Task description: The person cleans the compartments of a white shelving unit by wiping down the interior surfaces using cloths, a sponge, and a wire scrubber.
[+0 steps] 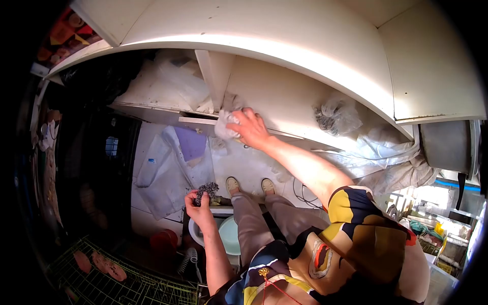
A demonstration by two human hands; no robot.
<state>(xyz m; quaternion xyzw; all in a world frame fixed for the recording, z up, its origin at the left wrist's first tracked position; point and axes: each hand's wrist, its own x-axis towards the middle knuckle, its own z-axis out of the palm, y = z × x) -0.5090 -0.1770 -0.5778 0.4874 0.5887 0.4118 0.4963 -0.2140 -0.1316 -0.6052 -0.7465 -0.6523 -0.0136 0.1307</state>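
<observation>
The left hand (200, 207) pinches a dark steel-wool scrubber (208, 190) in a narrow grip; it is probably light, springy and scratchy, best taken by its edge. Rightward, a whitish rag (224, 127), likely soft and limp, is bunched under the right hand (249, 130) at the shelf (284, 94), best held mid-wad.

A navy-and-yellow patterned top (368, 241) is worn with greyish trousers (251, 223), pale shoes (232, 185) and a red cord (282, 291).

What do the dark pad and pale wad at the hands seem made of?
Dark pad: probably metal wool, glinting in specks; its tangled strands suggest wire, though plastic is possible. Pale wad: perhaps matte cloth, given its soft crumpled folds; thin plastic can't be ruled out.
</observation>
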